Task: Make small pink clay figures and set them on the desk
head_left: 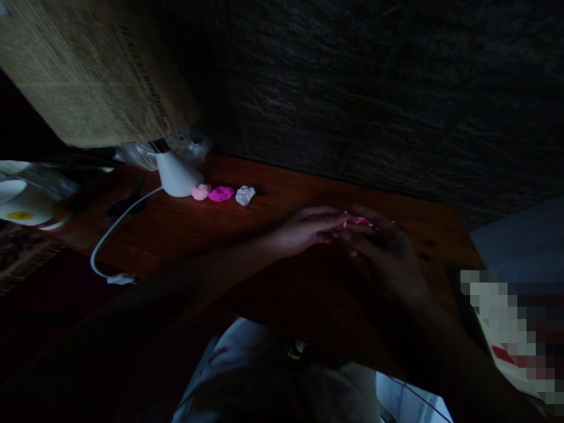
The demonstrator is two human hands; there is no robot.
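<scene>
Both hands meet over the wooden table, right of its middle. A small bit of pink modelling clay (363, 221) shows between their fingers. My left hand (308, 229) has its fingers closed around the clay from the left. From the other side my right hand (390, 249) is closed on the same bit, its fingers curled and dimly lit. Further left on the table sit a pale pink lump of clay (201, 191), a bright magenta lump (221, 193) and a whitish lump (245, 195), side by side in a row.
A lamp with a newsprint shade (101, 70) and white base (178, 173) stands at the left, its white cable (103, 238) hanging over the table edge (145, 264). Dark scissors (127, 202) and a white paper cup (26, 202) are nearby. A dark textured wall (352, 100) rises behind.
</scene>
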